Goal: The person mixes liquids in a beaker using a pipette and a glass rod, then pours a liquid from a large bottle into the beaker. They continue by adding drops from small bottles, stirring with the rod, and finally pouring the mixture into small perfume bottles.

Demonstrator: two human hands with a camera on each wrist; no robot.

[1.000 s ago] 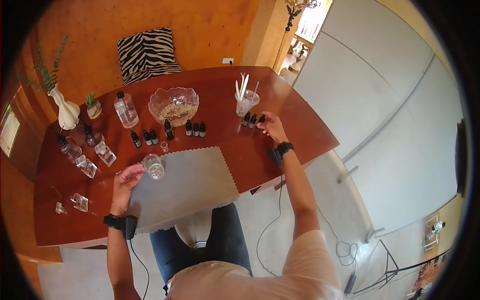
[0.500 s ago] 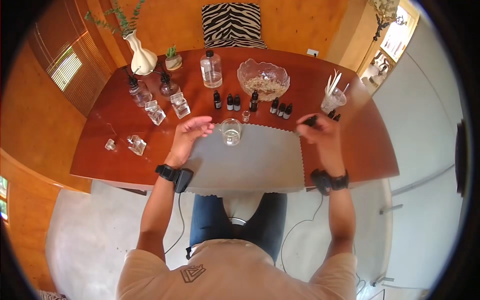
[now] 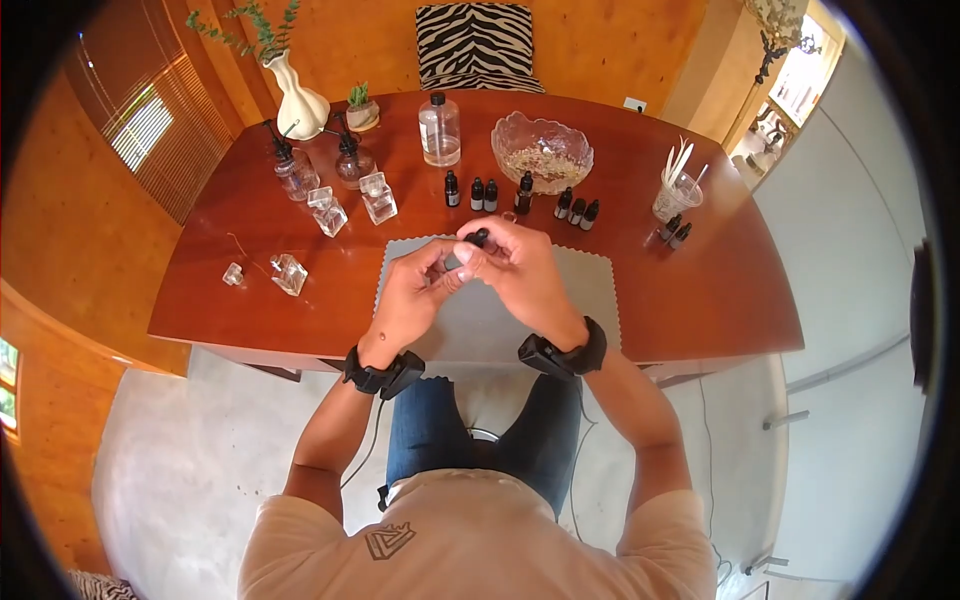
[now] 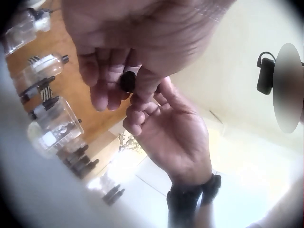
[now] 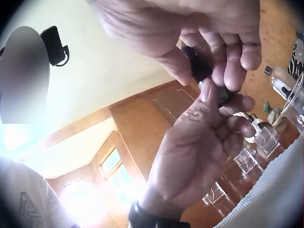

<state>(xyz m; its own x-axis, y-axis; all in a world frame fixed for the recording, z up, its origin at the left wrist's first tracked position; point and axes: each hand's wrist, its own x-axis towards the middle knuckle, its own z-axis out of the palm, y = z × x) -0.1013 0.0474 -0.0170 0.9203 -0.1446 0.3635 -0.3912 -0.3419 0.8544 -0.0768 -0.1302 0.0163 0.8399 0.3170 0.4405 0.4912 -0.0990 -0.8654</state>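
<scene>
Gripping: both hands, fingers curled on a small dark bottle [image 5: 205,75] with a black cap [image 3: 478,238], mid-frame over the grey scalloped mat [image 3: 592,290].
Cap end: upper right, pinched by the right hand [image 3: 520,265].
Body end: lower left, held by the left hand [image 3: 408,295].
Long axis: slanted; neither hand nearer.

I'm getting bright daylight from the window [image 5: 110,162] lower left on right wrist, glare's blown out, black fisheye corners.

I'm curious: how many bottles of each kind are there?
Small dark black-capped bottles, standing: 9
Small black-capped bottle, held: 1
Clear square glass bottles: 3
Rounded glass bottles with black pumps: 2
Large clear black-capped bottle: 1
Total: 16
</scene>
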